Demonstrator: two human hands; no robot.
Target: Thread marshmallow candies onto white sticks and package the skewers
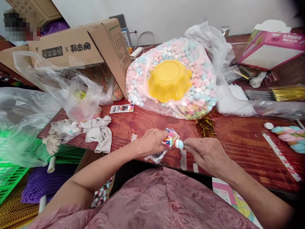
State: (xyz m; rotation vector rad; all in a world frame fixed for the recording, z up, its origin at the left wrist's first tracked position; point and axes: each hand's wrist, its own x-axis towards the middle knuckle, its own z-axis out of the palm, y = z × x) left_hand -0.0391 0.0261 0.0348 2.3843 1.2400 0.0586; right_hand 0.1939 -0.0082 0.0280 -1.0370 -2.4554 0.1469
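Head view leaves the far fingers of the left hand [153, 141] hard to make out, crops a pink-and-white carton [274, 49] at the right edge and pixelates the upper left corner. Reddish wood-grain table [145, 119] carries a clear bag of pastel marshmallows [202, 70], with an overturned yellow scalloped bowl [170, 79] on it; a cardboard box [71, 47] stands beside the bag, before a pale wall [166, 16]. Left fingers clamp the colourful side of a small marshmallow stack [175, 143]. Its pale-blue end points at the right hand [207, 154], whose fingertips sit together just beside it; whether they pinch anything cannot be told.
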